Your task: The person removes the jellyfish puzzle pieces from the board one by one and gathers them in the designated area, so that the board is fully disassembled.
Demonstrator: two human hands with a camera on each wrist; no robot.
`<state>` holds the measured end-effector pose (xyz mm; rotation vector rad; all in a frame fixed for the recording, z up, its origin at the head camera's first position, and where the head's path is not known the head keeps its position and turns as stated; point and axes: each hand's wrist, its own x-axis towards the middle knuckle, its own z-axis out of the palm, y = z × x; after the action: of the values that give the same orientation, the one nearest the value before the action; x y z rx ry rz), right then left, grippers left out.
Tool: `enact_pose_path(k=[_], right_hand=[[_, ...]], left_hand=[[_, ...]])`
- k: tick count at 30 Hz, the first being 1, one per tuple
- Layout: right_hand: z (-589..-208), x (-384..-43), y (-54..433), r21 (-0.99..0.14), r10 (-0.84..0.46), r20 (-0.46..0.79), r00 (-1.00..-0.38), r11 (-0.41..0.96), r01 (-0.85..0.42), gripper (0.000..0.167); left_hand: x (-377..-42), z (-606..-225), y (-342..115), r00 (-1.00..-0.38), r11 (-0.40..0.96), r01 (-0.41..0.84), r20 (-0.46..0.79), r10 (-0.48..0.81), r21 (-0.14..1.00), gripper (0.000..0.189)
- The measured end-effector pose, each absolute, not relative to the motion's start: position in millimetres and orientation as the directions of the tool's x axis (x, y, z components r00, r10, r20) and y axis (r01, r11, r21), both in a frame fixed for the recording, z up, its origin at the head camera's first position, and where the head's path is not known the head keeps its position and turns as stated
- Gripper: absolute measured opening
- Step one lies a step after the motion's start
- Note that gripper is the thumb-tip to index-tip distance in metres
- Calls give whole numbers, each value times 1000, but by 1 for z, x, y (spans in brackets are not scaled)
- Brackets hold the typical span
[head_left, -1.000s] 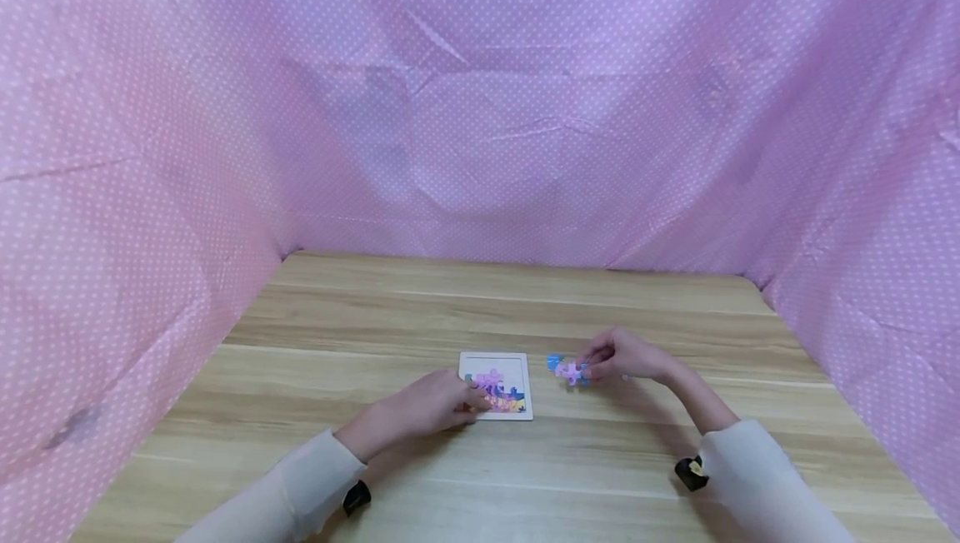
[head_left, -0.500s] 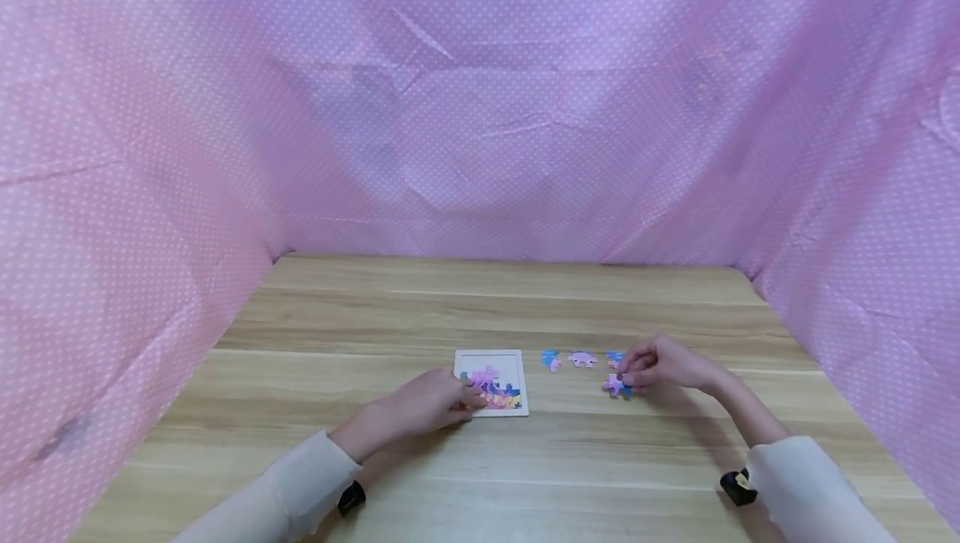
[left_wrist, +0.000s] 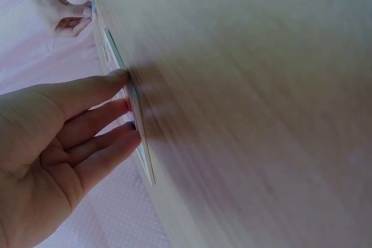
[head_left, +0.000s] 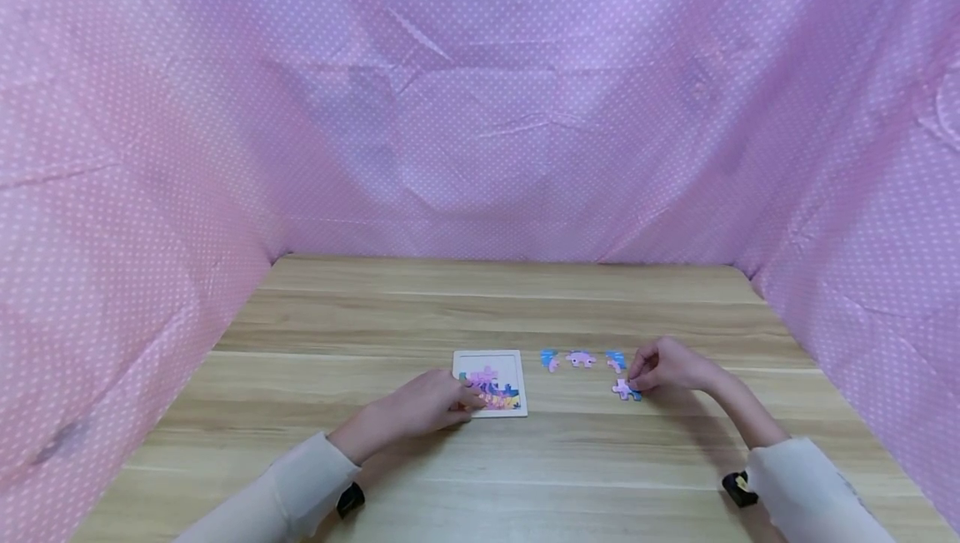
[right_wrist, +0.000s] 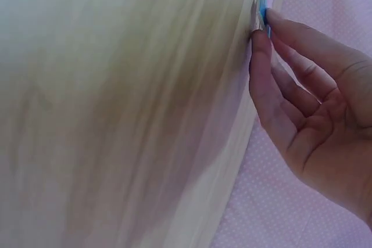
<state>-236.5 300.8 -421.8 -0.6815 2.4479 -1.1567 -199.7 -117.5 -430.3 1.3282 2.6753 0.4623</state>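
Observation:
My left hand (head_left: 431, 403) is at the left front corner of a white square puzzle tray (head_left: 522, 383). The thumb meets its edge and bent fingers rest on it, holding it on the table. Joined pink, purple, blue and yellow pieces (head_left: 498, 396) fill its lower part; the upper part shows bare white. My right hand (head_left: 671, 364) pinches a pink and blue puzzle piece (head_left: 622, 390) between thumb and forefinger, low over the wood at the tray's right. In the right wrist view the pinched piece (right_wrist: 263, 10) is seen nearly edge-on.
A row of loose puzzle pieces lies right of the tray: a blue and pink one (head_left: 550, 360), a pink one with eyes (head_left: 581, 358) and another blue and pink one (head_left: 616, 360). The wooden table (head_left: 480, 301) is enclosed by pink dotted cloth (head_left: 480, 151).
My right hand has moved right with its puzzle piece, then slightly lower. The loose pieces, bunched near it earlier, now lie apart in a row. My left hand stays on the tray.

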Motion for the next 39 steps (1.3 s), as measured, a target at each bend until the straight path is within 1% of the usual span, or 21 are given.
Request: enact_pose_path(k=[2,5,9,12,14,15,17,19,21,24,28,34,39], right_hand=[[-420,-238,299,-740,-553,-87,-828,593,-318,8],[-418,-239,298,-676,-540,-84,-837,648,-350,9],[-417,-238,298,-642,-546,-89,-833,671,-371,9],[-418,-238,299,-657,-588,-90,-804,642,-396,6],[-419,-240,301,-689,-645,-75,-760,585,-429,4],[-419,-241,302,-709,-664,-80,-743,562,-426,3],[-421,-244,303,-734,-688,-76,-721,528,-427,4],[-419,-245,299,-753,-685,-81,-724,518,-406,5],[-415,-247,291,-752,-648,-103,-755,548,-367,8],[-409,-249,275,-734,-618,-99,-780,574,-362,13],[-406,-253,253,-724,-612,-98,-785,585,-366,18],[-411,-264,220,-733,-653,-115,-749,564,-380,19],[-415,-266,191,-783,-683,-121,-721,512,-353,19]], left_hand=[[-200,-431,-118,-610,569,756,33,792,325,23],[-199,-431,-118,-610,567,757,40,791,325,23],[-198,-431,-117,-608,567,759,39,793,320,23],[-197,-430,-117,-613,574,754,29,790,321,23],[-195,-429,-117,-615,577,752,23,789,318,23],[-195,-429,-117,-615,578,752,21,789,317,23],[-194,-428,-116,-616,578,749,17,788,324,23],[-193,-427,-116,-613,575,752,20,790,322,23],[-193,-426,-116,-612,574,753,22,790,321,23],[-194,-425,-117,-609,573,759,25,793,311,24],[-195,-424,-117,-601,567,766,25,799,304,24],[-196,-425,-118,-602,562,766,40,798,312,21],[-196,-427,-119,-613,568,749,31,790,341,23]])
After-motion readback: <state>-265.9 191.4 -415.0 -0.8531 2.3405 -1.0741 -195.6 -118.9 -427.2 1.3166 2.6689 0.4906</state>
